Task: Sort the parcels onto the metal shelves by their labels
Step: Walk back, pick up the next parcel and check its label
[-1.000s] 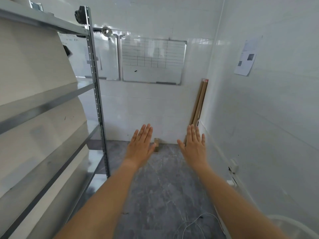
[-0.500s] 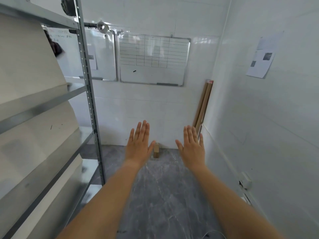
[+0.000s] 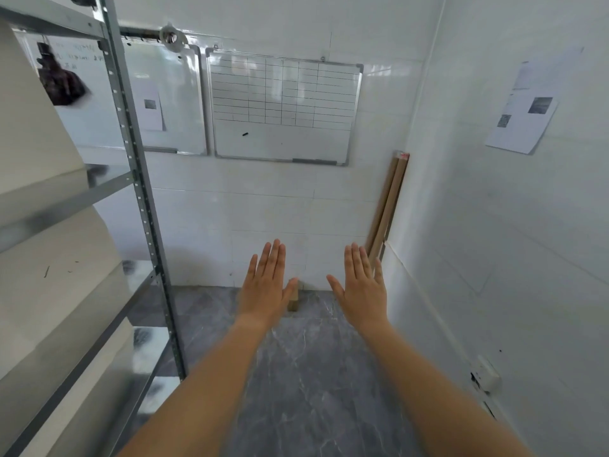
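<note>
Left hand (image 3: pixel 265 288) and right hand (image 3: pixel 362 286) are held flat, fingers straight, empty, beside the metal shelves (image 3: pixel 138 192); no parcel label is seen; whiteboard (image 3: pixel 283 107) writing cannot be read.

You get bright, even light; glare streaks the far whiteboard (image 3: pixel 283 110), the left shelf (image 3: pixel 66 199) blurs, and edges bow.

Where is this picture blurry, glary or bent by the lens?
Head view: the dark object hanging behind the grey metal shelf upright is smeared; window glare washes the left whiteboard; the wide lens bows that upright and the side wall; both hands look sharp.
</note>
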The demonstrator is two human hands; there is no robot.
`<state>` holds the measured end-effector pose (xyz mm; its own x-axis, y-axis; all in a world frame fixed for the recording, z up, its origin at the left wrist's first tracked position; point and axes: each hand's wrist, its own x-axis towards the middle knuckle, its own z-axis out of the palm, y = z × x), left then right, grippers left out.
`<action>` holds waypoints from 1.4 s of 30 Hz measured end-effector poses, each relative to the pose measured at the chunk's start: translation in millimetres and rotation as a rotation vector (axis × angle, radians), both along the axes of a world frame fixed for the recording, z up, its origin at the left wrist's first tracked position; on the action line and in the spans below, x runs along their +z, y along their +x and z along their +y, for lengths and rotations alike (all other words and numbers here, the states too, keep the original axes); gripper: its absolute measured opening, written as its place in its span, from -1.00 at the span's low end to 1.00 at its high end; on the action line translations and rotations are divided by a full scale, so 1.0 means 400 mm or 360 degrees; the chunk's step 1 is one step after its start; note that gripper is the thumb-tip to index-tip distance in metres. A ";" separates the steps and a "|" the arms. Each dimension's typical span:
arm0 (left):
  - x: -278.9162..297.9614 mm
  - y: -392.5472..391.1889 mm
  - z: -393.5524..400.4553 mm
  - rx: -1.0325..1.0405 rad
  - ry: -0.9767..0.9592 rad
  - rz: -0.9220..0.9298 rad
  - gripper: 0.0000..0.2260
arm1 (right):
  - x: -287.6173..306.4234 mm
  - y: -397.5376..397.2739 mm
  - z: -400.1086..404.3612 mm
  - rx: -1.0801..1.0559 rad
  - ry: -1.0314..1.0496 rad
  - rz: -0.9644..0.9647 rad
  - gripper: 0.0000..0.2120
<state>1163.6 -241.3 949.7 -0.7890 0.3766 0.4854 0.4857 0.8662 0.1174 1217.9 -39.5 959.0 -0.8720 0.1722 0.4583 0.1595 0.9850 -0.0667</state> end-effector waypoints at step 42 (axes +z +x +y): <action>-0.011 -1.162 0.396 0.0023 -0.0097 -0.0077 -0.18 | -0.035 -1.211 0.420 0.0010 0.0058 -0.0119 -0.03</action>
<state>698.8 -83.0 945.2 -0.8163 0.3929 0.4234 0.4684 0.8792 0.0873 733.6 128.4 945.0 -0.9050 0.1513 0.3975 0.1567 0.9875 -0.0190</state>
